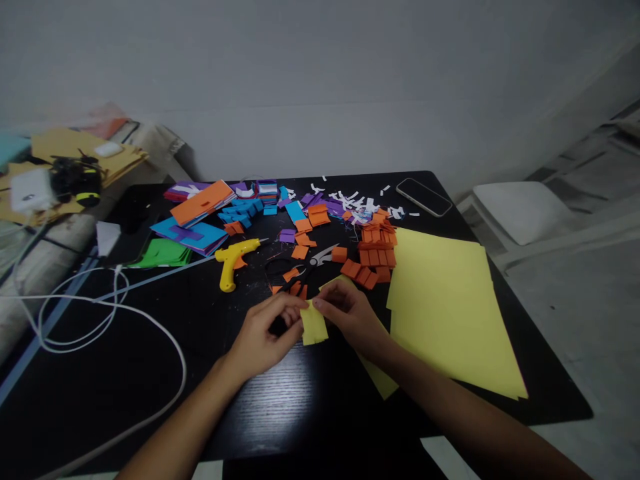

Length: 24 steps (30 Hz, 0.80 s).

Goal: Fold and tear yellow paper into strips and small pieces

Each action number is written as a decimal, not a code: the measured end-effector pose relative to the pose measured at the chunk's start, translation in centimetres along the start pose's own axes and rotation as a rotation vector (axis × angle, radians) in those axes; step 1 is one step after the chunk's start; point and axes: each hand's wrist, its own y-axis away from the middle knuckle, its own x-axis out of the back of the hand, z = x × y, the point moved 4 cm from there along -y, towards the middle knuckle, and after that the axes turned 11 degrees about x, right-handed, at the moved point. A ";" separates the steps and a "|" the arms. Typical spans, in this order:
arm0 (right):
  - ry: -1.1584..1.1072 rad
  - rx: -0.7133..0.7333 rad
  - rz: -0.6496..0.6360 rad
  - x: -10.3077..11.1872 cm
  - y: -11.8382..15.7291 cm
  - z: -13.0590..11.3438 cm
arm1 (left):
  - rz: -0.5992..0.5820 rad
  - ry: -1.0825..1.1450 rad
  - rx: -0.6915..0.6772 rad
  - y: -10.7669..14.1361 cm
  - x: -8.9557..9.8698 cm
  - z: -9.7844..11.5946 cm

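Note:
Between my hands is a small piece of yellow paper (314,325) with a notched lower edge. My left hand (267,330) grips its left side between thumb and fingers. On the upper right corner, the thumb and fingers of my right hand (353,317) are closed. Under my right wrist lies a yellow paper strip (379,379), partly hidden by the arm. Just beyond the hands, scissors (320,259) with dark handles lie with their blades pointing right, among small orange paper pieces (300,252).
A yellow glue gun (233,260) lies left of the scissors. Large yellow sheets (445,307) cover the table's right side. Orange folded pieces (377,253), white scraps (355,202), coloured paper stacks (203,203) and a phone (424,197) lie farther back. A white cable (150,323) loops at left.

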 end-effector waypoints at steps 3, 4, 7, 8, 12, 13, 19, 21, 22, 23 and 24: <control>-0.053 -0.012 -0.071 -0.3 0.1 -0.2 | 0.082 0.081 0.107 -0.2 0.3 -0.5; -0.081 -0.016 -0.090 -0.4 0.2 -0.3 | 0.108 0.113 0.146 -0.3 0.5 -0.6; -0.154 -0.018 -0.123 -0.6 0.3 -0.1 | 0.162 0.200 0.221 -0.3 0.7 -1.0; -0.170 -0.019 -0.133 -0.6 0.3 0.0 | 0.171 0.217 0.229 -0.4 0.7 -1.0; -0.158 -0.028 -0.110 -0.7 0.4 0.4 | 0.179 0.218 0.220 -0.4 0.7 -1.0; -0.147 -0.034 -0.102 -0.6 0.4 0.5 | 0.180 0.215 0.215 -0.4 0.7 -0.9; -0.107 -0.024 -0.114 -0.6 0.4 0.6 | 0.124 0.256 0.210 -0.4 0.6 -0.8; -0.103 0.003 -0.081 -0.4 0.2 0.6 | 0.076 0.293 0.198 -0.4 0.4 -0.7; -0.099 0.012 -0.067 -0.3 0.1 0.6 | 0.048 0.314 0.194 -0.4 0.3 -0.7; -0.093 0.019 -0.054 -0.2 0.1 0.6 | 0.021 0.333 0.194 -0.4 0.3 -0.7; -0.086 0.025 -0.044 -0.2 0.0 0.6 | -0.002 0.351 0.196 -0.4 0.2 -0.6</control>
